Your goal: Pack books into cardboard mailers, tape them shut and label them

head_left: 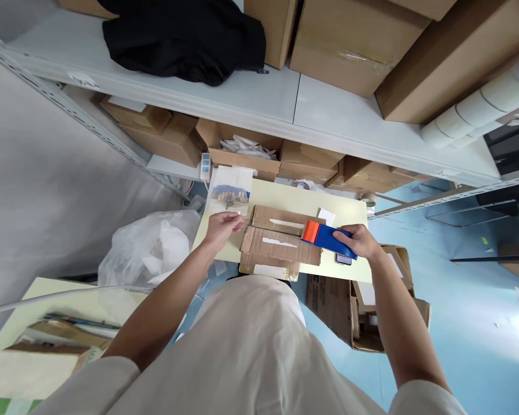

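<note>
A brown cardboard box lies on the pale yellow table in front of me, with white label scraps and strips on its panels. A seam runs across it. My right hand is closed around a blue tape dispenser with an orange front, held over the box's right part. My left hand is at the box's upper left corner, its fingers pinched together; whether anything is between them is too small to make out. Just beyond that hand lies a sheet with a printed picture.
A phone lies by the table's front edge, right of the box. Behind the table stands a shelf with cartons and a black garment. A clear plastic bag is at left; an open carton stands on the floor at right.
</note>
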`<state>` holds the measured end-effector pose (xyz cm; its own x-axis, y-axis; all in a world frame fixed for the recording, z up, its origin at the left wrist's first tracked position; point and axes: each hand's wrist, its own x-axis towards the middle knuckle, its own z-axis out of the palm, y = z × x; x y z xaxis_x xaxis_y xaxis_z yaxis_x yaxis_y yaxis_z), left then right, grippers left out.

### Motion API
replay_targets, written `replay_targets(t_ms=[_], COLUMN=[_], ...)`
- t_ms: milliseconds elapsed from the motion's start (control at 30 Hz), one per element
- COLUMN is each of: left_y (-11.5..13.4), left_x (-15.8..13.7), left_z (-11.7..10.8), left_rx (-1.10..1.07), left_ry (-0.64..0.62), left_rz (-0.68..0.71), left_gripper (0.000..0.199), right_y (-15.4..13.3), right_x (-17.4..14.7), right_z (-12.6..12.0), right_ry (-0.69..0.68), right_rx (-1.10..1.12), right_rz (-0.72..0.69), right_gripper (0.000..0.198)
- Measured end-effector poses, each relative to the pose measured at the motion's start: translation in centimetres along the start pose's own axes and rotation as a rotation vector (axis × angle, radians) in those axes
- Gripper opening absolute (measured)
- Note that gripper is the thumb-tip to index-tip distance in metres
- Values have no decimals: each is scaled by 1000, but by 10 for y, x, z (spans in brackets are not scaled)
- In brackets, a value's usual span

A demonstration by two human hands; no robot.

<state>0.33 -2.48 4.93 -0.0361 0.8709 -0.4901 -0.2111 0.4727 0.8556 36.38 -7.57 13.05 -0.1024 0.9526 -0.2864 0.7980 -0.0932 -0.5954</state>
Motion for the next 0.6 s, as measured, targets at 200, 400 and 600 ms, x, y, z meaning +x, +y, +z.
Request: replay_targets(t_ms=[200, 400, 600], left_y=[-34, -65, -68], left_x=[22, 27, 27], left_z=[-19, -11, -23], left_rx=[223, 487, 682], left_ry=[54, 58, 33], left_rz=[72, 192, 248], left_gripper=[35, 28, 78], right_y=[0, -6, 0], right_x=[4, 4, 2], right_z=[8, 10, 11], right_ry=[19, 48, 57], right_rx=[-92, -65, -49], right_rz=[30, 15, 17], right_gripper=[56, 56, 55])
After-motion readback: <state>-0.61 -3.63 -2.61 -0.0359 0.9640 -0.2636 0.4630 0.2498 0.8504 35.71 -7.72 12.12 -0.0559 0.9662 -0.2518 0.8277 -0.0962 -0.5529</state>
